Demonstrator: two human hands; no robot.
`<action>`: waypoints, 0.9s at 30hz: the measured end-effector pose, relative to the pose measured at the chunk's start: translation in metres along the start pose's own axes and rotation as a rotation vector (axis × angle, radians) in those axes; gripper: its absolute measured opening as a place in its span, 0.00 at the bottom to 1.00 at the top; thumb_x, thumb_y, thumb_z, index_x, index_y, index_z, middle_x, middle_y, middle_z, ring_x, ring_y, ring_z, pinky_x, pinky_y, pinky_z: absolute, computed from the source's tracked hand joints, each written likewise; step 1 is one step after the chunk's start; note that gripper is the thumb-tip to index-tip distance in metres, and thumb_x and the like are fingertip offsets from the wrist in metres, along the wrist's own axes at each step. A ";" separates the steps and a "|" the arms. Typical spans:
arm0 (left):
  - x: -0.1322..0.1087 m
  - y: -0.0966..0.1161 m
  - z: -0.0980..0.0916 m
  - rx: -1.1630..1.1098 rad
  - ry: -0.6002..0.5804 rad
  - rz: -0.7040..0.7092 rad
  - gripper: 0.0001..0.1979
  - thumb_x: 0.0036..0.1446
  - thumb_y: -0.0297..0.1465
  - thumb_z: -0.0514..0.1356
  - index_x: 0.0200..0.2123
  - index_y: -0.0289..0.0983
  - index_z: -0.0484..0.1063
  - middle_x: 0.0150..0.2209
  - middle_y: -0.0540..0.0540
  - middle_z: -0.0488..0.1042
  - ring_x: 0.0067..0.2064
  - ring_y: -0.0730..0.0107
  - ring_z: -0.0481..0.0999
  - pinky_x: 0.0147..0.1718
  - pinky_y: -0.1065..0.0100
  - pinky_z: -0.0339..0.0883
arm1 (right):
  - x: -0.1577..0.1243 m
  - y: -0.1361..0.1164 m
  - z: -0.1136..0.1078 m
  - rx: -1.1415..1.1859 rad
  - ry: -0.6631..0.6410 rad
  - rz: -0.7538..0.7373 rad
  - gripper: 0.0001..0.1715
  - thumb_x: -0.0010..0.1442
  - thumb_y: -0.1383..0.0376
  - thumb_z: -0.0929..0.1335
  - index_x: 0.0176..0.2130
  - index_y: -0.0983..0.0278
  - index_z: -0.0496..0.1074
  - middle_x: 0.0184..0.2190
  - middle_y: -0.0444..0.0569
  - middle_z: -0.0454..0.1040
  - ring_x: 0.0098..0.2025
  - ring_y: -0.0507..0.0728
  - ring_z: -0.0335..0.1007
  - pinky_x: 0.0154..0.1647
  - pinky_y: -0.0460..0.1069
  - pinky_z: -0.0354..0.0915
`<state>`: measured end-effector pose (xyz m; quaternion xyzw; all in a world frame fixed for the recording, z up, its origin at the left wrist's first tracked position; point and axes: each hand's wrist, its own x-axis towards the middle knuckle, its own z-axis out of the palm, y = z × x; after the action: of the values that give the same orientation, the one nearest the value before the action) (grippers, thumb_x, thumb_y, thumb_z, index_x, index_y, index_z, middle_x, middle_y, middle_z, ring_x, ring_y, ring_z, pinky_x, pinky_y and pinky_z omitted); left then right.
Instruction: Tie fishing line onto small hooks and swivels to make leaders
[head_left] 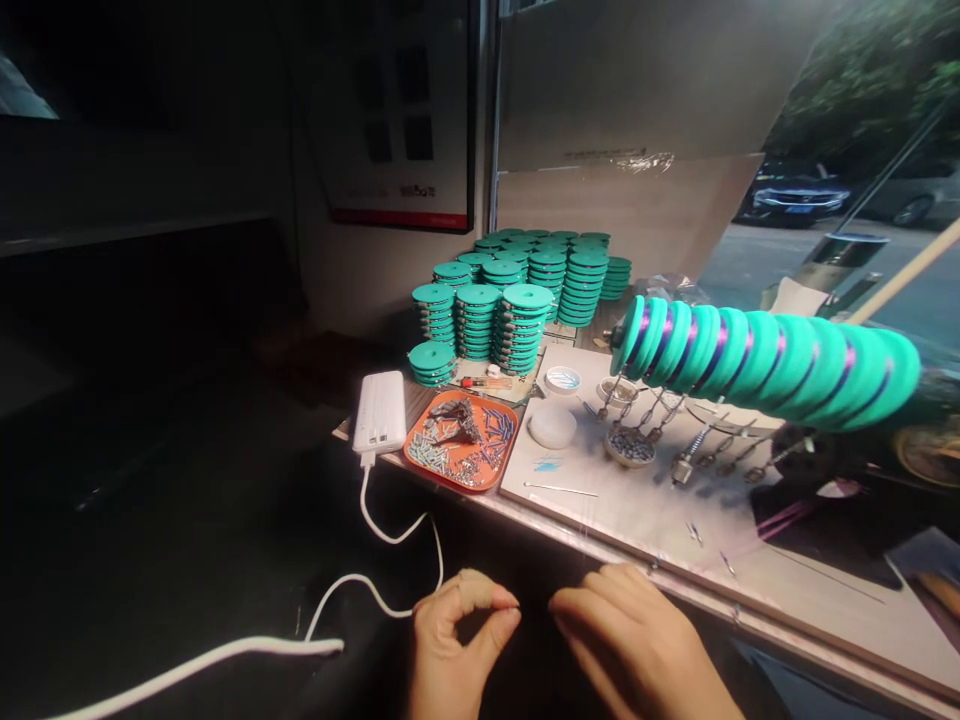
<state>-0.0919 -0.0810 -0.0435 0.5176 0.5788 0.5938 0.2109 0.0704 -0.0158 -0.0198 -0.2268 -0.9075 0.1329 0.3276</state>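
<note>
My left hand (461,645) is in front of the workbench edge, thumb and forefinger tips pinched together; whatever is between them is too small to make out. A tan wrap covers part of its forefinger. Close by on the right, my right hand (637,640) has its fingers curled and pressed together, their tips turned toward the left hand. Any thing in it is hidden. Beyond the hands, an orange tray (459,480) holds small metal parts and short coloured pieces. To its right, a thin metal rod (561,490) lies on the pale board (622,515).
A row of green spools (772,360) sits on a rod at right, metal clips hanging below. Stacked green spools (525,298) stand behind the tray. A white power bank (379,410) trails a white cable (375,590). Small bowls (630,447) and a round white container (553,426) are on the board.
</note>
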 end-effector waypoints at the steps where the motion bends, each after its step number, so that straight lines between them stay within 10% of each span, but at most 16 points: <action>1: 0.000 0.000 -0.001 0.023 0.010 0.035 0.04 0.45 0.23 0.63 0.23 0.37 0.74 0.21 0.51 0.74 0.23 0.72 0.74 0.24 0.76 0.68 | 0.001 -0.002 0.001 0.017 -0.025 -0.001 0.10 0.60 0.71 0.59 0.33 0.64 0.67 0.22 0.45 0.68 0.25 0.52 0.61 0.25 0.45 0.57; 27: -0.013 -0.008 -0.017 0.243 -0.016 0.179 0.07 0.47 0.19 0.62 0.27 0.36 0.72 0.24 0.50 0.73 0.26 0.72 0.75 0.26 0.74 0.69 | 0.007 -0.027 0.034 -0.037 0.145 0.105 0.11 0.55 0.72 0.61 0.24 0.62 0.67 0.18 0.42 0.64 0.22 0.52 0.56 0.32 0.48 0.50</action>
<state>-0.1046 -0.0979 -0.0517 0.5933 0.5963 0.5318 0.0976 0.0344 -0.0388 -0.0312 -0.2891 -0.8705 0.1164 0.3810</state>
